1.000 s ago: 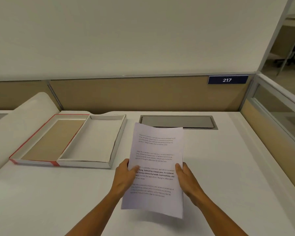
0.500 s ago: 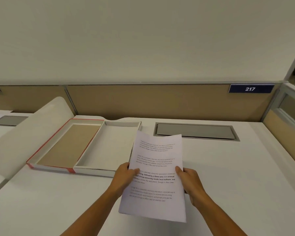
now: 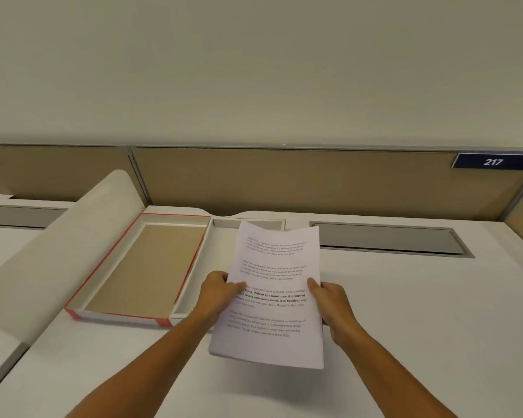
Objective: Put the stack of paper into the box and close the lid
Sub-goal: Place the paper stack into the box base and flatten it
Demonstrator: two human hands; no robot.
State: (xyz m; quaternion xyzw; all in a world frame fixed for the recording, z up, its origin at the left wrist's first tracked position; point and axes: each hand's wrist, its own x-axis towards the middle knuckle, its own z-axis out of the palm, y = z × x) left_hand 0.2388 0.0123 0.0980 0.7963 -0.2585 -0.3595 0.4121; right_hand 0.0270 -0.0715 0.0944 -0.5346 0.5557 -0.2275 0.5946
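I hold a stack of printed white paper (image 3: pixel 272 294) above the desk, tilted up toward me. My left hand (image 3: pixel 216 295) grips its left edge and my right hand (image 3: pixel 334 303) grips its right edge. The box lies open flat on the desk to the left. Its red-edged lid (image 3: pixel 145 267) with a brown inner panel is on the left. Its white tray (image 3: pixel 194 282) is on the right, mostly hidden behind the paper and my left hand. The paper's far end hangs over the tray.
A white curved divider panel (image 3: pixel 73 245) rises left of the box. A grey recessed cable cover (image 3: pixel 387 239) sits in the desk at the back right. A tan partition (image 3: pixel 284 179) with a "217" sign (image 3: pixel 494 161) runs along the back.
Both hands have carried the paper to the left, from beside the box to partly over its white tray. My view has also turned left.
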